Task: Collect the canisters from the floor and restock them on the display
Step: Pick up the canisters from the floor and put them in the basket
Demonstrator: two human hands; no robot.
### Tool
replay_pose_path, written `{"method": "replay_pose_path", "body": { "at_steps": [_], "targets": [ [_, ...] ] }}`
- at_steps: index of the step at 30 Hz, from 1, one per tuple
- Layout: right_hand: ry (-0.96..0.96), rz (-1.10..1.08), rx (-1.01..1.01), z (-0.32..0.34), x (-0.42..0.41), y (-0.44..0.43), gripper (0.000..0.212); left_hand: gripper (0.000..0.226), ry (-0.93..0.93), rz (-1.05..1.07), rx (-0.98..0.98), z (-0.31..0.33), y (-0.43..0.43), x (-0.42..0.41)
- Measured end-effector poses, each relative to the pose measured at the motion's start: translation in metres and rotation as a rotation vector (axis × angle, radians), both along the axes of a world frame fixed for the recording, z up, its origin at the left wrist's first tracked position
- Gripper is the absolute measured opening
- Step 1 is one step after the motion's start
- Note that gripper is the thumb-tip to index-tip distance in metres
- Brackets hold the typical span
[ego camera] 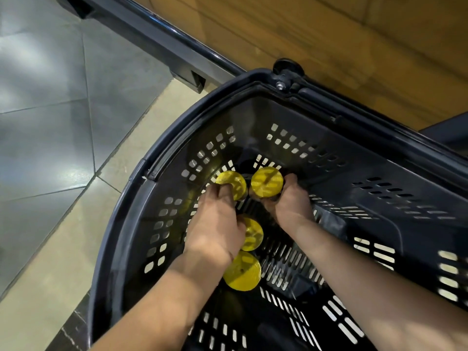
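Several canisters with yellow lids stand upright inside a dark blue shopping basket (177, 138). My left hand (215, 224) reaches into the basket and its fingers grip the far left canister (234, 181) at the lid. My right hand (291, 201) grips the far right canister (267, 182) round its side. Two more canisters stay in the basket: one (253, 235) partly hidden under my left hand, one (243, 272) beside my left wrist. The canisters' bodies are mostly hidden below their lids.
The basket stands on a floor of grey tiles (43, 117) and beige tiles (63, 262). A dark rail (162, 34) runs diagonally along the base of a wooden display (316, 34) behind the basket. A basket wheel (288, 68) shows at the far rim.
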State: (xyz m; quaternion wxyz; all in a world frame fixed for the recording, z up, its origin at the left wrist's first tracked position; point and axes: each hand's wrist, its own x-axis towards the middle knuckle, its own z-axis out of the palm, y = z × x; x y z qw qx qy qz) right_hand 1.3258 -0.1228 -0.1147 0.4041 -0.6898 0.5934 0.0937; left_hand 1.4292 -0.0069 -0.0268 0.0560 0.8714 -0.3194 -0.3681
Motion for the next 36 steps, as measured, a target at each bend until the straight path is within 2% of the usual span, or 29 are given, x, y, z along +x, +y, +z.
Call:
{"method": "replay_pose_path", "body": {
  "at_steps": [6,10,14,16,20,28,36],
  "targets": [
    [0.089,0.065,0.103,0.015,-0.011,-0.007,0.057,0.065,-0.039,-0.054,-0.009,0.014,-0.001,0.001],
    [0.071,0.132,0.091,0.043,-0.023,-0.012,0.066,0.053,-0.052,-0.087,-0.174,0.030,0.002,-0.002],
    [-0.013,0.221,-0.030,0.105,-0.039,-0.011,0.072,0.050,-0.098,-0.117,-0.289,0.065,0.004,-0.009],
    [-0.053,0.263,-0.077,0.148,-0.049,-0.009,0.064,0.046,-0.136,-0.149,-0.323,0.093,0.003,-0.012],
    [-0.135,0.351,-0.117,0.250,-0.068,-0.004,0.044,0.048,-0.154,-0.251,-0.431,0.173,0.000,-0.017],
    [-0.179,0.476,-0.544,0.493,-0.102,-0.007,0.048,0.053,-0.349,-0.546,-0.658,0.401,-0.017,-0.027],
    [-0.164,0.436,-0.880,0.730,-0.147,-0.011,0.059,0.056,-0.487,-0.652,-0.814,0.627,-0.035,-0.051]
  ]
}}
